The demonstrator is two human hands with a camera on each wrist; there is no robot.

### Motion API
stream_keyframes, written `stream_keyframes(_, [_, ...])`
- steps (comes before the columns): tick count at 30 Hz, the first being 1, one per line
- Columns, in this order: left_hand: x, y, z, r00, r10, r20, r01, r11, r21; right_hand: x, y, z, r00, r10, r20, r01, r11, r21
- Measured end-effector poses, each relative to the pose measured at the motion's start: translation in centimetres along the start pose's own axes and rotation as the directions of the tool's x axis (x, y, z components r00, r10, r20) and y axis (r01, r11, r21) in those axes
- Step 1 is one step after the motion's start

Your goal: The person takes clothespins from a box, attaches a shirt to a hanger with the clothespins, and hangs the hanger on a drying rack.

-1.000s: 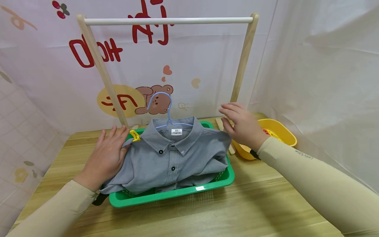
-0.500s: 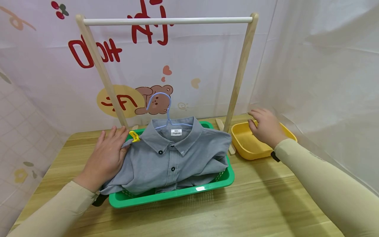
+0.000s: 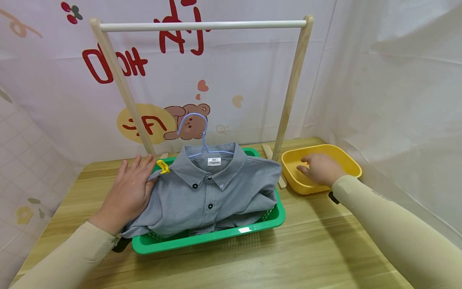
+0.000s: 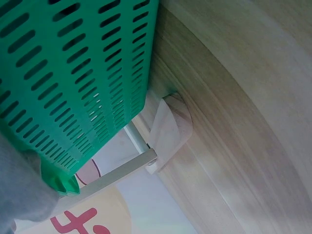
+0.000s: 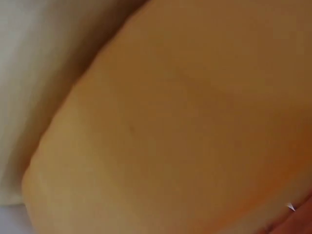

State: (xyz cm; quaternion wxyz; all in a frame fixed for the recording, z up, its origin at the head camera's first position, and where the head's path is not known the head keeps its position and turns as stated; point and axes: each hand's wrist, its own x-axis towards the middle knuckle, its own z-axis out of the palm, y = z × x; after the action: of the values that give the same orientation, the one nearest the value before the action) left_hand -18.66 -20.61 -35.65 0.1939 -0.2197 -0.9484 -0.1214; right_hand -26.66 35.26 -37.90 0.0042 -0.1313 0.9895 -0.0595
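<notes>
A grey button-up shirt lies over a green basket, with a blue hanger inside its collar. A yellow clip pinches the cloth at the shirt's left-hand shoulder. Just left of that clip, my left hand holds the bunched shoulder cloth between thumb and palm side. My right hand reaches down into a yellow bin on the right, thumb apart from the fingers. A small red piece shows by that thumb; the other fingertips are mostly hidden. Blurred surfaces fill the right wrist view.
Behind the basket stands a wooden rack with a white top bar and two posts. One rack foot lies between basket and bin. A printed curtain closes off the back and sides of the wooden table.
My right hand has moved right from beside the shirt's shoulder, over the yellow bin, and then down into it. My left hand has stayed on the shirt.
</notes>
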Motion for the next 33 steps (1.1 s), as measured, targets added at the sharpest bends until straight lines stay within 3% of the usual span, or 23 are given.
stream_keyframes(11, [0.0, 0.1, 0.1, 1.000, -0.011, 0.007, 0.011, 1.000, -0.002, 0.4, 0.0, 2.0, 0.995, 0.032, 0.099, -0.037, 0.998, 0.056])
stream_keyframes(21, [-0.1, 0.1, 0.1, 1.000, -0.012, 0.001, 0.012, 1.000, -0.002, 1.5, 0.7, 3.1, 0.989, 0.015, 0.144, -0.015, 1.000, 0.003])
stream_keyframes(33, [-0.1, 0.1, 0.1, 1.000, -0.012, 0.008, 0.011, 1.000, 0.005, 2.1, 0.3, 2.8, 0.975, 0.056, 0.213, -0.063, 0.998, 0.026])
